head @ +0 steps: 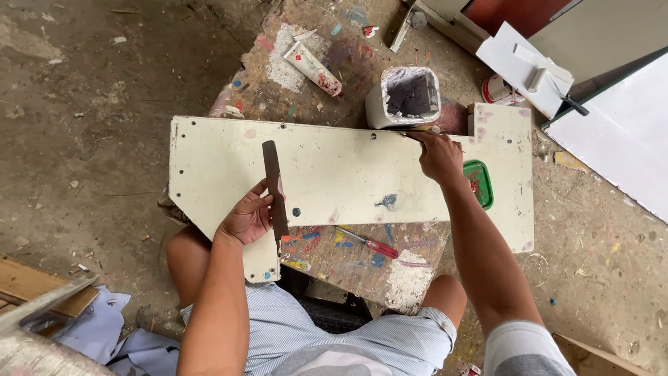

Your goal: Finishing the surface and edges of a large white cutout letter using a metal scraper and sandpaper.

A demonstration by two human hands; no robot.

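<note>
Head view | tube (pixel 312 67), tub (pixel 409 97) behind panel (pixel 334 174) | screwdriver (pixel 369 244) below

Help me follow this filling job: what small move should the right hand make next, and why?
Probably dip the tool into the white tub: the right hand holds its thin tool at the cream panel's far edge beside it, while the left hand holds a dark flat blade.

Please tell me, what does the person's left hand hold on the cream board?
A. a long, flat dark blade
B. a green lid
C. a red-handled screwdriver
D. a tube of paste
A: the left hand grips a long, flat dark blade that lies on the cream board; the red-handled screwdriver lies untouched below the board.
</note>
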